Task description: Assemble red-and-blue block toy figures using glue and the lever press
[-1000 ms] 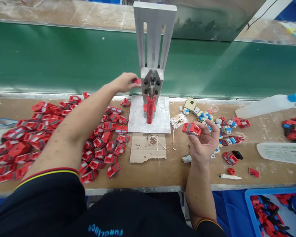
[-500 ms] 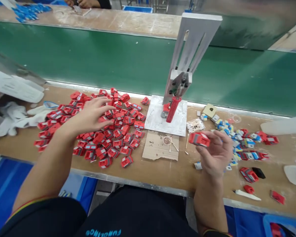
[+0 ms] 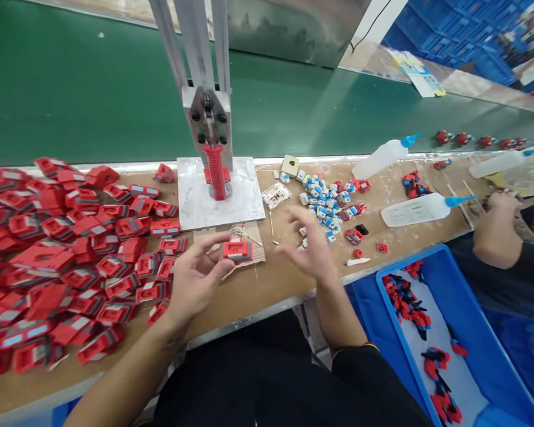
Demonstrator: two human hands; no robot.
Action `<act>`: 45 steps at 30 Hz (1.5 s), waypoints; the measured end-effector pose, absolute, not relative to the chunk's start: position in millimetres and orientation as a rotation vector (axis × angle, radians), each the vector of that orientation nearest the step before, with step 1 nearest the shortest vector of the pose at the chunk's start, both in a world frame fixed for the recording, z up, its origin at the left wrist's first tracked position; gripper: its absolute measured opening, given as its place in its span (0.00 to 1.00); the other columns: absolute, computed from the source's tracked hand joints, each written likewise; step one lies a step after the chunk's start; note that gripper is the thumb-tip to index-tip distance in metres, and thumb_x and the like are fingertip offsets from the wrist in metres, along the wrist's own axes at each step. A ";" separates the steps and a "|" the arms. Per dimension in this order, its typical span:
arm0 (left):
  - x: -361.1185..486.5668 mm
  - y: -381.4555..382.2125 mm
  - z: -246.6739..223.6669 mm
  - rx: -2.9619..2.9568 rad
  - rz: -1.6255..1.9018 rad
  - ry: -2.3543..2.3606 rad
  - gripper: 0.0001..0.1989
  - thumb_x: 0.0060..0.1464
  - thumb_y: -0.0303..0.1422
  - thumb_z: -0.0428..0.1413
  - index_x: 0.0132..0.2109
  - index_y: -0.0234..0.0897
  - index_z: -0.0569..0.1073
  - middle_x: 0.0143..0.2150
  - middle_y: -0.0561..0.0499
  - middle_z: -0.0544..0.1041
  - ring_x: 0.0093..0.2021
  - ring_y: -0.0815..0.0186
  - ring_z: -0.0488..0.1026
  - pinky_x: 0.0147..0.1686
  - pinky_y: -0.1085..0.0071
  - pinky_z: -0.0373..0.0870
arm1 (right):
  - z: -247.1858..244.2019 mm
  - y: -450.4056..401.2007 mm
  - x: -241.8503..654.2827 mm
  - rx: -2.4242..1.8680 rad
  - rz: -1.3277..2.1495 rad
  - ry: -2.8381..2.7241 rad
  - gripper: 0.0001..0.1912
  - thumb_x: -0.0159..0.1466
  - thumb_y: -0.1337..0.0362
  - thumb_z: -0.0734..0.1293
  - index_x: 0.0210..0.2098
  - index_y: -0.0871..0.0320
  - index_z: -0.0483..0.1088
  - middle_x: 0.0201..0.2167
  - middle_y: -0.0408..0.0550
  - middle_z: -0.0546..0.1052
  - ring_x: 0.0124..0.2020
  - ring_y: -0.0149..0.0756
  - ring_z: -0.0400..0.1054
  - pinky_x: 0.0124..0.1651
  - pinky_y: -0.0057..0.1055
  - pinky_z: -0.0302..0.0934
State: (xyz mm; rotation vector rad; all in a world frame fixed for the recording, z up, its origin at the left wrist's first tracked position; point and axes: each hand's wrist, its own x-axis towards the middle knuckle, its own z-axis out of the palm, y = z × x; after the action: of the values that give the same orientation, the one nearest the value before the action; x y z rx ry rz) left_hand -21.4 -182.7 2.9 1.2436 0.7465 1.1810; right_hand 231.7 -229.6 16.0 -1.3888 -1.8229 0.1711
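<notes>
Between the fingers and thumb of my left hand (image 3: 200, 273) is a red and grey plastic part (image 3: 236, 249), held above a piece of cardboard (image 3: 256, 252). My right hand (image 3: 309, 246) has its fingers apart with nothing in them, left of a pile of small blue, white and yellow pieces (image 3: 323, 201). A large heap of red and grey parts (image 3: 84, 237) covers the left of the table. Behind my hands stands a press with a red handle (image 3: 215, 172) on a white plate (image 3: 244, 201).
Two white bottles with blue tips (image 3: 416, 209) lie at the right. A blue bin (image 3: 485, 356) of red and black parts stands below the table edge. Another person's hand (image 3: 502, 204) is at the far right. Cotton swabs (image 3: 276, 194) lie beside the plate.
The view has swung to the right. The red and grey part has passed from my right hand to my left hand, and my right hand has opened. My left hand has left the heap.
</notes>
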 end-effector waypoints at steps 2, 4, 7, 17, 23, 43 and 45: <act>-21.9 -179.6 -5.8 1.120 1.174 0.797 0.23 0.50 0.42 0.78 0.51 0.41 0.85 0.47 0.45 0.87 0.38 0.60 0.87 0.37 0.69 0.87 | 12.8 -221.9 265.2 -1.857 0.069 -1.863 0.27 0.71 0.52 0.73 0.65 0.54 0.71 0.59 0.60 0.80 0.56 0.55 0.73 0.60 0.54 0.70; -22.0 -179.7 -12.4 1.034 1.168 0.806 0.24 0.46 0.43 0.79 0.49 0.40 0.85 0.45 0.45 0.87 0.37 0.61 0.86 0.37 0.69 0.88 | 11.0 -210.4 284.7 -2.193 0.055 -2.031 0.18 0.71 0.59 0.72 0.57 0.58 0.76 0.55 0.63 0.82 0.58 0.59 0.71 0.63 0.57 0.66; -20.2 -181.8 -16.5 0.971 1.185 0.803 0.25 0.43 0.41 0.81 0.46 0.38 0.85 0.44 0.46 0.87 0.39 0.60 0.87 0.39 0.69 0.88 | 9.1 -192.7 289.4 -2.380 0.072 -2.309 0.11 0.69 0.65 0.71 0.50 0.59 0.79 0.50 0.64 0.84 0.59 0.61 0.69 0.62 0.52 0.63; -23.8 -183.0 -19.4 1.025 1.182 0.705 0.22 0.50 0.37 0.78 0.50 0.40 0.83 0.50 0.43 0.87 0.47 0.54 0.89 0.46 0.64 0.89 | 21.8 -198.9 275.9 -1.663 0.363 -1.919 0.18 0.69 0.66 0.69 0.57 0.50 0.77 0.47 0.52 0.78 0.43 0.45 0.72 0.47 0.42 0.69; -22.6 -184.9 -23.0 1.093 1.267 0.699 0.19 0.52 0.33 0.76 0.51 0.42 0.85 0.52 0.43 0.85 0.50 0.57 0.87 0.52 0.62 0.88 | 25.6 -224.6 195.9 -1.163 0.518 -1.518 0.12 0.70 0.57 0.74 0.53 0.45 0.79 0.42 0.47 0.73 0.44 0.42 0.73 0.44 0.40 0.73; -29.4 -184.6 -17.5 1.203 1.191 0.611 0.23 0.57 0.36 0.74 0.59 0.51 0.85 0.53 0.44 0.83 0.53 0.58 0.82 0.51 0.66 0.83 | 34.8 -223.2 165.1 -1.099 0.513 -1.751 0.20 0.68 0.69 0.76 0.56 0.43 0.81 0.47 0.48 0.87 0.47 0.43 0.84 0.49 0.41 0.82; -29.1 -185.5 -19.3 1.192 1.174 0.620 0.24 0.57 0.38 0.74 0.60 0.48 0.85 0.52 0.44 0.82 0.51 0.58 0.82 0.46 0.68 0.83 | 38.5 -221.3 168.2 -1.113 0.541 -1.781 0.16 0.68 0.67 0.77 0.54 0.44 0.82 0.46 0.48 0.87 0.46 0.42 0.85 0.48 0.39 0.82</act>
State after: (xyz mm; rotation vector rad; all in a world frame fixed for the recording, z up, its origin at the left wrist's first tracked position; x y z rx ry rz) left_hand -29.1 -185.5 -19.3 1.1924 0.6203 1.1736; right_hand 168.2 -221.3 38.5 -1.1135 -1.7812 0.5408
